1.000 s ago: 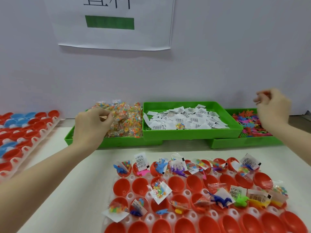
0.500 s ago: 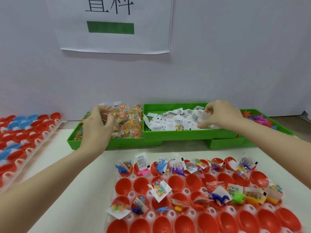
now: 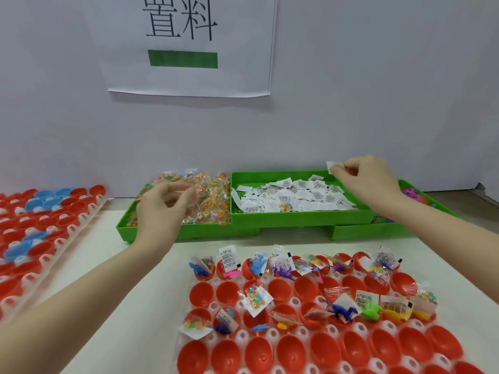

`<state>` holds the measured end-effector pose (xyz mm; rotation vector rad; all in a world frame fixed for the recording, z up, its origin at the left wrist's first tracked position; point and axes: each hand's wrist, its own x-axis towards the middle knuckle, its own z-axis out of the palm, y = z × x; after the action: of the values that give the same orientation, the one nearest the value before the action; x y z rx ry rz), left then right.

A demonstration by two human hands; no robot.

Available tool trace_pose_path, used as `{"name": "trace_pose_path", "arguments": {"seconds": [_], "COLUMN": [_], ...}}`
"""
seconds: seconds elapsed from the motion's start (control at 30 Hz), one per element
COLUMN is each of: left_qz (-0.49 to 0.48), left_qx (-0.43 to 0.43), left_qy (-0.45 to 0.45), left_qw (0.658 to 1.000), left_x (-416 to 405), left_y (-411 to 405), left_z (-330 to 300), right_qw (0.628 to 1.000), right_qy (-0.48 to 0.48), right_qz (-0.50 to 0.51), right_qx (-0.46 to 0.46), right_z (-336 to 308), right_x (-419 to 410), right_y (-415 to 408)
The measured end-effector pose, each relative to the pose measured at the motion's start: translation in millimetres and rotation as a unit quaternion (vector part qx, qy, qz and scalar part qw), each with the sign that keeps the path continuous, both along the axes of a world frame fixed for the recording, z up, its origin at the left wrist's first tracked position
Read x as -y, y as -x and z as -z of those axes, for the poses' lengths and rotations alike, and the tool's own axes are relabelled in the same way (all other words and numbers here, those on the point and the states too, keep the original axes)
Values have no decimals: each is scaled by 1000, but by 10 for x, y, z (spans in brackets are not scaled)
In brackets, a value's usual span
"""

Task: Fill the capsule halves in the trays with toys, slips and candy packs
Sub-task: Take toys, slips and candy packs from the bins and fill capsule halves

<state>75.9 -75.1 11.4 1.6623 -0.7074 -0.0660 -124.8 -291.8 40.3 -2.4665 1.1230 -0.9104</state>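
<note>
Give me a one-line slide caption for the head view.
Right hand pinches a paper slip above the middle green bin; left hand holds a candy pack over the candy bin.

Both of the person's forearms are bare from the frame's lower edges up to the wrists, with no sleeve, glove, watch or ring showing on the left hand (image 3: 162, 209) or the right hand (image 3: 370, 182), and the fingers (image 3: 341, 172) have short, unpainted nails.

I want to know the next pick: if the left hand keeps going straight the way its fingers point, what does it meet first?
Probably the heap of candy packs in the left green bin; the left hand hovers right beside them, though depth is unclear.
</note>
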Motion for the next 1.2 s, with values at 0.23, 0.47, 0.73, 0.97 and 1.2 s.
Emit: {"name": "trace_pose_path", "arguments": {"seconds": [0.23,0.47,0.73,0.97,1.2], "left_qz": [152,267,278,277,232], "left_qx": [-163,-339,-293,-179,6], "left_qy": [52,105,106,52,-105], "left_qw": [973,896,909,943,967], "left_x": [-116,-403,-747,-963,-1270], "left_y": [706,1369,1499,1476,1337], "left_z": [-262,-474,-590,-610,-349], "right_qw": [902,871,919,914,882], "right_qy": [-291,-269,-161,-199,-283], "right_qz": [-246,-330,-284,-292,-332], "right_qx": [205,245,222,202,179], "right_z": [-292,-228,-295,-316,-204], "right_x": [-1044,-1706,-1940,-2073,-2217], "right_y": [86,287,464,599,646]}}
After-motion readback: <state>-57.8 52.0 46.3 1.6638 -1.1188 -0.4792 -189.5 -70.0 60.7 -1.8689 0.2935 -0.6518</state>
